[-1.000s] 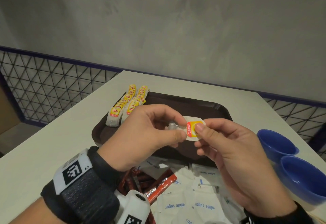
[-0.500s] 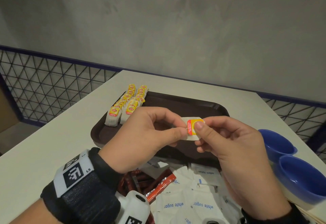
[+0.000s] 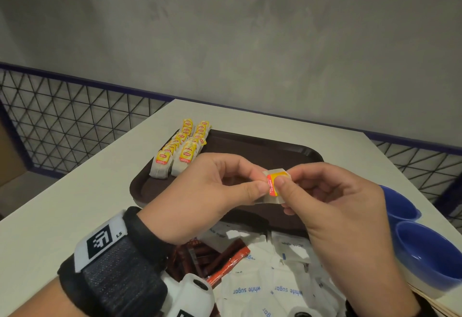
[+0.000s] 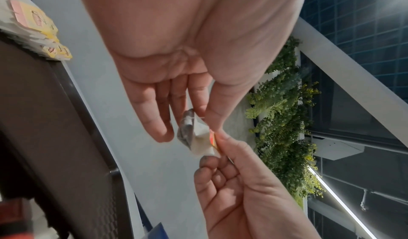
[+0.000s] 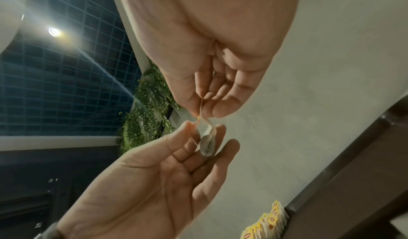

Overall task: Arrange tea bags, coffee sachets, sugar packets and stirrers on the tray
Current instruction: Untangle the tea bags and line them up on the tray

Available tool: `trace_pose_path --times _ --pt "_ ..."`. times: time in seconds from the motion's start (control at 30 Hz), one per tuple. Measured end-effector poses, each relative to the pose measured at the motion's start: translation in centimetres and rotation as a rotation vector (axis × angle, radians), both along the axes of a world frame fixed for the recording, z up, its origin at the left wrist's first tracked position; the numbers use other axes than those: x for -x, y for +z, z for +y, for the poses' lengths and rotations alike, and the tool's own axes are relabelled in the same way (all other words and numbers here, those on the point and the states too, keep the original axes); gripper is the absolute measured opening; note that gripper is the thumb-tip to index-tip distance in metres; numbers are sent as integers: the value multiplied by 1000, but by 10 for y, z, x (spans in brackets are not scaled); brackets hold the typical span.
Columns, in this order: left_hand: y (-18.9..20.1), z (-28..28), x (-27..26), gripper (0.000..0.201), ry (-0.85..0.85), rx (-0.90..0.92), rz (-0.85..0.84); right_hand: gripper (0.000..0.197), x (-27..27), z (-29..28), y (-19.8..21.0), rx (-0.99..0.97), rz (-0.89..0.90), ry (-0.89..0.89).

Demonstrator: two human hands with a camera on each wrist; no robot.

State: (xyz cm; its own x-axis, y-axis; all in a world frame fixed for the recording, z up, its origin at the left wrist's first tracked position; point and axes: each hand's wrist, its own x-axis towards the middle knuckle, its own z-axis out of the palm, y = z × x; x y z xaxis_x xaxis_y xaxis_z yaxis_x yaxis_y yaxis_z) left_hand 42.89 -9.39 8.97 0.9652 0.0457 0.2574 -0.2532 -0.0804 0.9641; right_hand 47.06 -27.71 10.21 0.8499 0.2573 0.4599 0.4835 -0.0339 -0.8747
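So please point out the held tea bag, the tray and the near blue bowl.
tea bag (image 3: 274,183): head view, on its red and yellow tag.
tray (image 3: 262,146): head view, on bare floor near the far rim.
blue bowl (image 3: 425,254): head view, on its inside.

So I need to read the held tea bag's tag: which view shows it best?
The head view: the tea bag faces the camera, its red-and-yellow tag showing between both hands' fingers. The left wrist view shows the tea bag side-on; the right wrist view shows it edge-on.

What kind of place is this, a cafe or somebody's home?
Probably a cafe or canteen, though I can't be sure. A brown serving tray holds rows of tea bags, a pile of white sugar packets lies on the table, and a leafy green wall shows behind.
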Motion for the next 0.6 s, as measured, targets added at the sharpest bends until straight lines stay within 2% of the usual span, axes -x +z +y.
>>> trace_pose_path --times 0.17,0.27,0.33,0.4,0.5,0.6 --pt "3 -6 1 1 37 59 -24 10 4 0 4 -40 124 94" --pt "8 -5 3 5 97 70 -66 31 6 4 8 -39 267 150" --pt "13 0 5 5 106 84 -77 36 8 11 12 -27 349 193" --pt "17 6 8 8 91 77 -63 28 8 20 19 -12 396 228" --pt "25 25 13 7 93 63 -36 17 -1 34 34 68 358 260" --pt "31 68 19 5 255 198 -30 10 -17 58 48 217 263 289"
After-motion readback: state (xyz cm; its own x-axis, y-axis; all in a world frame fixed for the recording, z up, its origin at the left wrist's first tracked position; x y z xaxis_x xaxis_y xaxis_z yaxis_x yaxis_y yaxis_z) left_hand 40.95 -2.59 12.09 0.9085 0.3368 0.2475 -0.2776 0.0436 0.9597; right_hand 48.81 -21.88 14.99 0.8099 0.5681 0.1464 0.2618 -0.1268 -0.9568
